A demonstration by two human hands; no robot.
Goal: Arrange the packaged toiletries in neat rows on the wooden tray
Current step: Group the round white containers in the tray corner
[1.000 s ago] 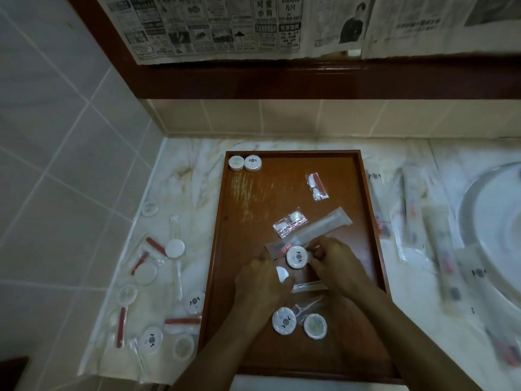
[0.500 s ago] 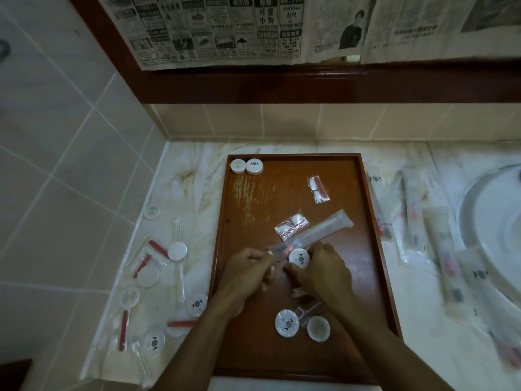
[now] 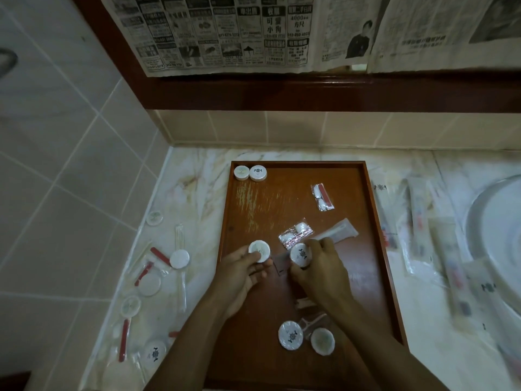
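On the wooden tray (image 3: 375, 249) our left hand (image 3: 242, 275) pinches one round soap (image 3: 259, 251); our right hand (image 3: 318, 266) grips another soap (image 3: 301, 254); sachets (image 3: 296, 235) and a tube (image 3: 335, 232) crowd just behind; more packets (image 3: 158, 275) litter the counter (image 3: 197, 187).

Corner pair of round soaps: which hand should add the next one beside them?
Left. The left hand already holds a round soap on the tray's left side, below the corner pair. The right hand grips another soap farther right.
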